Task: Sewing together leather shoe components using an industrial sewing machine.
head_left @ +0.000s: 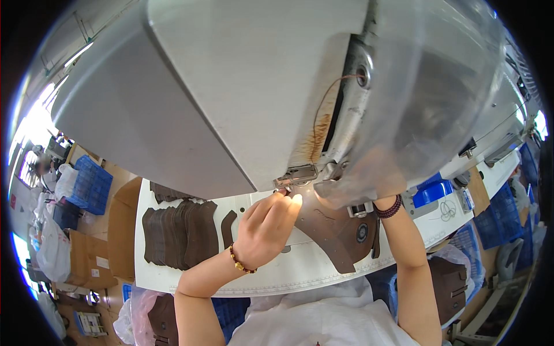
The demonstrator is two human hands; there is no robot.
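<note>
My left hand [266, 224], with a beaded bracelet on its wrist, is under the head of a large grey sewing machine [219, 86]. Its fingertips are pinched together beside the metal needle parts; whatever they hold is too small to make out. A brown leather piece [332, 230] with a round dark emblem and a metal buckle [360, 210] lies on the white table, just right of that hand. Behind a clear plastic shield [438, 109] is my right hand [388, 176], over the leather's far right side, its fingers blurred and mostly hidden. Brown thread [315, 124] runs down the machine.
A row of stacked brown leather pieces [179, 235] stands on the table's left, with a narrow curved strip [228, 229] beside it. A blue tray [433, 191] and loose thread [445, 211] lie to the right. Cardboard boxes [89, 262] and blue crates [91, 183] stand at left.
</note>
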